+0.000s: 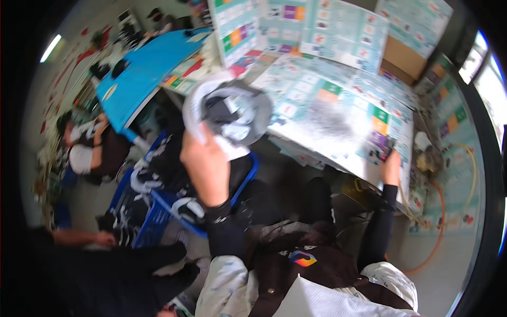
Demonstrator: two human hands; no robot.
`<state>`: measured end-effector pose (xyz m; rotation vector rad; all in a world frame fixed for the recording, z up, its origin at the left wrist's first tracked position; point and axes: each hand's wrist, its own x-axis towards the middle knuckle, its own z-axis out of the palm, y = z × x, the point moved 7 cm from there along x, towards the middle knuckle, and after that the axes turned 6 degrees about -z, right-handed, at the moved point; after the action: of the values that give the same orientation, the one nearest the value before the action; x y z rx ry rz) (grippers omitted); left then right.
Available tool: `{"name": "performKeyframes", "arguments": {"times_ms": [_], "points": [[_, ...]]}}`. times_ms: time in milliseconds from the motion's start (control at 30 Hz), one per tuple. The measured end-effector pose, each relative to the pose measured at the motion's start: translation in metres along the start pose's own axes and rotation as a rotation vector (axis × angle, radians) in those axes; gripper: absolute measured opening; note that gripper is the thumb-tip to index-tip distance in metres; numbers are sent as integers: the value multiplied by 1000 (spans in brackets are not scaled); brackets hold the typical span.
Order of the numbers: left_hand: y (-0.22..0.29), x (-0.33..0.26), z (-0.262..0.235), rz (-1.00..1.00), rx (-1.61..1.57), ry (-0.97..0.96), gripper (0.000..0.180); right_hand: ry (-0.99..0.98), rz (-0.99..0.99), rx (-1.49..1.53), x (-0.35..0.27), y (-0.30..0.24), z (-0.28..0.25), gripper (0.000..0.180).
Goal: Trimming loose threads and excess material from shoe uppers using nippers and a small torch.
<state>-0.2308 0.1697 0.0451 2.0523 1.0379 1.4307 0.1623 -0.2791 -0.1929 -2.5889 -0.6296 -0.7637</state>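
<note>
Sheet-covered worktable far and right, blue crate near left. Grey-and-white cap gripped by left hand at table's left end, hollow facing wearer, long axis roughly left-right; right hand, well apart rightward, closed around small dark object, blurred.

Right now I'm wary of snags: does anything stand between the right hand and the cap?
Nothing visible does. Between the right hand, holding a small dark item, and the cap in the left hand, only the tabletop shows, dark-speckled midway; upright boards stand behind.
</note>
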Motion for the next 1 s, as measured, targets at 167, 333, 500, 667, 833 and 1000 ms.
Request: {"name": "performKeyframes", "arguments": {"times_ms": [167, 333, 500, 667, 833, 1000], "points": [[-118, -36, 33, -268, -381, -133, 32, -139, 57, -42, -18, 3, -28, 68], [-232, -41, 109, -607, -788, -247, 37, 75, -60, 202, -58, -86, -129, 50], [-247, 264, 52, 126, -70, -249, 42, 281, 160, 346, -56, -128, -204, 56], [-181, 251, 166, 340, -389, -465, 53, 865, 420, -322, -115, -55, -366, 72], [-105, 51, 159, -189, -782, -849, 70, 599, 647, -481, -94, -15, -347, 73], [-87, -44, 136, -298, -872, -958, 70, 436, 704, -85, -95, -9, -336, 61]]}}
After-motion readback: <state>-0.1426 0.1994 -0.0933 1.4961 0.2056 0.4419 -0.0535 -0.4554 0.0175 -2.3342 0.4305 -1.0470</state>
